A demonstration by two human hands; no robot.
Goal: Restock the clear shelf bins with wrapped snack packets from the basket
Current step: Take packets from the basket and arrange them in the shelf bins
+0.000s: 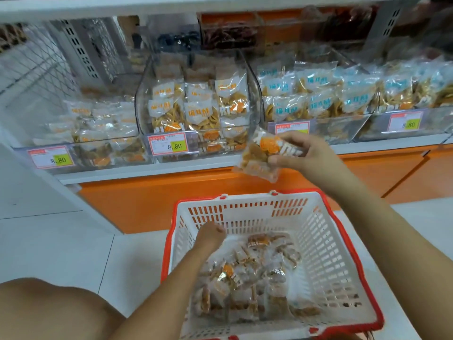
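Note:
A white basket with a red rim sits on the floor below me, holding several clear snack packets with orange labels. My right hand pinches one orange-labelled snack packet in the air, above the basket and in front of the shelf edge. My left hand reaches down into the basket at its left side, fingers curled; nothing is visible in its grasp. The middle clear bin on the shelf is full of upright orange-labelled packets.
To the left, a lower clear bin holds orange-labelled packets; to the right, bins hold blue-labelled packets. Price tags reading 8.80 hang on the bin fronts. An orange base panel runs under the shelf. My knee is at bottom left.

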